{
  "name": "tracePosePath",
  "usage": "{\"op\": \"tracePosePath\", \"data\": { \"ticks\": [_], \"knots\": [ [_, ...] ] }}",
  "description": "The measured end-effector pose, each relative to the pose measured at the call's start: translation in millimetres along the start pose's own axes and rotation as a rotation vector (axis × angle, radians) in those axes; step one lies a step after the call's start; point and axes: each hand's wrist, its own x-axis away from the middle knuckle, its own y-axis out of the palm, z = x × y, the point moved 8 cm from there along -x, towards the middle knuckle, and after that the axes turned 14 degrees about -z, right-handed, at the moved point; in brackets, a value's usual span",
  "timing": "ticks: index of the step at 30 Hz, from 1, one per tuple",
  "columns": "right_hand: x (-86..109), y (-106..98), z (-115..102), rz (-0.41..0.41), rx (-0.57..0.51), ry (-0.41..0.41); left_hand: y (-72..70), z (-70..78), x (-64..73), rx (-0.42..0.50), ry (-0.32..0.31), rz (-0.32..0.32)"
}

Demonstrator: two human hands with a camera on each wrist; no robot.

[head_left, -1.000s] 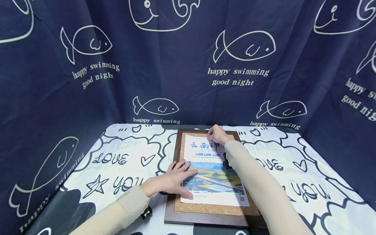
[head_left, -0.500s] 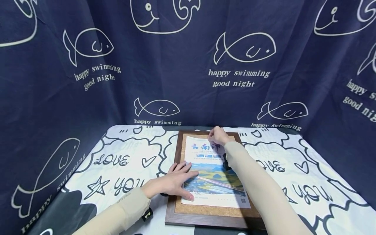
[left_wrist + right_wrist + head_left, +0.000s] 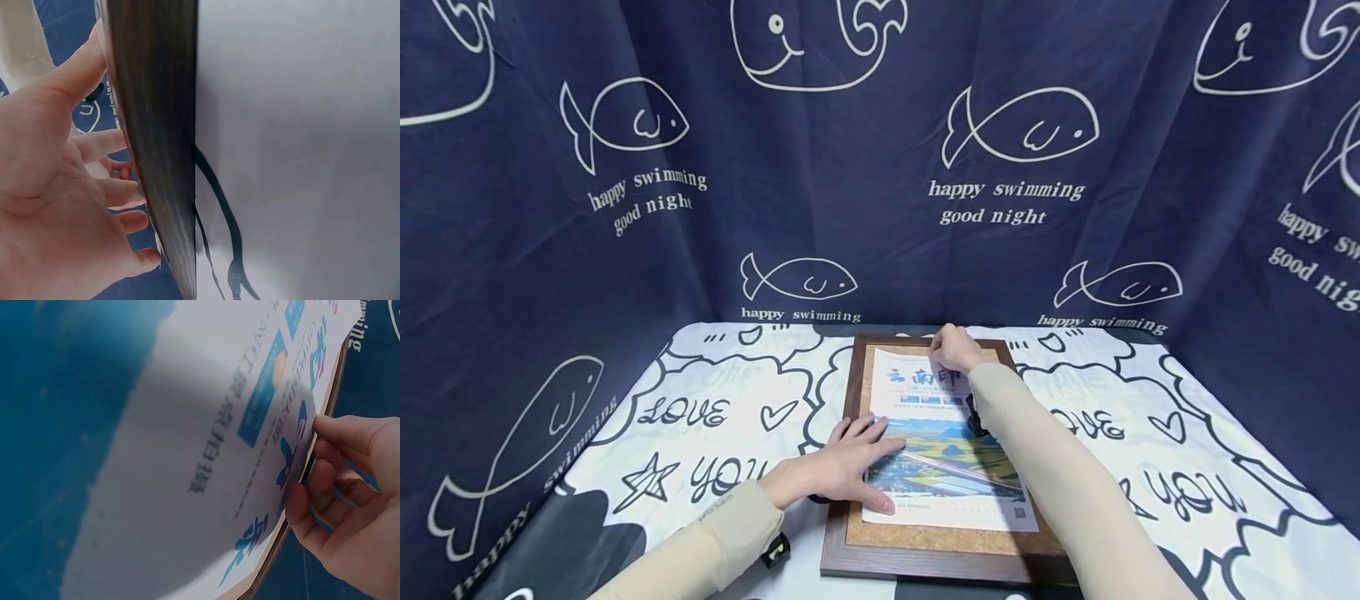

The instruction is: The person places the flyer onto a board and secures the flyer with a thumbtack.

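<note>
A printed poster (image 3: pixel 940 458) with a landscape picture and large blue lettering lies on a cork board (image 3: pixel 955 537) in a dark wooden frame (image 3: pixel 910 560). My left hand (image 3: pixel 850 467) rests flat across the board's left edge, fingers spread and thumb on the poster's lower left part. In the left wrist view its fingers reach over the frame's side (image 3: pixel 150 137). At the top edge my right hand (image 3: pixel 955 348) has its fingers bent around the poster's margin. The right wrist view shows its fingertips (image 3: pixel 299 497) at the paper's edge; anything between them is hidden.
The board lies on a black-and-white patterned cloth (image 3: pixel 715 408) with drawn words and hearts. Behind it hangs a dark blue curtain (image 3: pixel 880 200) with fish drawings. My right sleeve (image 3: pixel 1067 467) crosses the board's right side.
</note>
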Motion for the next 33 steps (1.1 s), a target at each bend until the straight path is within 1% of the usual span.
{"op": "tracePosePath", "data": {
  "ticks": [5, 12, 18, 22, 24, 28, 31, 33],
  "knots": [
    [0.6, -1, 1, -0.003, 0.013, -0.005, 1.2, 0.6, -0.3, 0.002, 0.002, -0.001],
    [3.6, -2, 1, -0.01, 0.003, -0.002, 0.2, 3.3, 0.3, 0.005, 0.008, -0.002],
    [2.3, -3, -3, 0.013, 0.047, -0.017, -0.8, 2.2, -0.7, -0.002, 0.009, 0.008],
    [2.7, -3, -2, 0.007, 0.061, -0.035, -0.4, 2.5, -1.6, 0.005, 0.013, 0.006],
    [4.1, -3, -3, -0.003, 0.075, -0.064, -0.4, 3.0, -1.9, 0.008, 0.018, 0.005],
    [10.2, -10, -12, -0.012, 0.093, -0.161, -2.7, 1.3, -0.7, 0.008, 0.019, 0.01],
    [19.1, -22, -23, 0.011, 0.081, -0.237, -5.9, -0.7, 0.4, -0.005, 0.017, 0.02],
    [27.1, -31, -32, 0.042, 0.07, -0.29, -10.5, -2.0, 1.4, -0.021, 0.018, 0.035]
  ]
}}
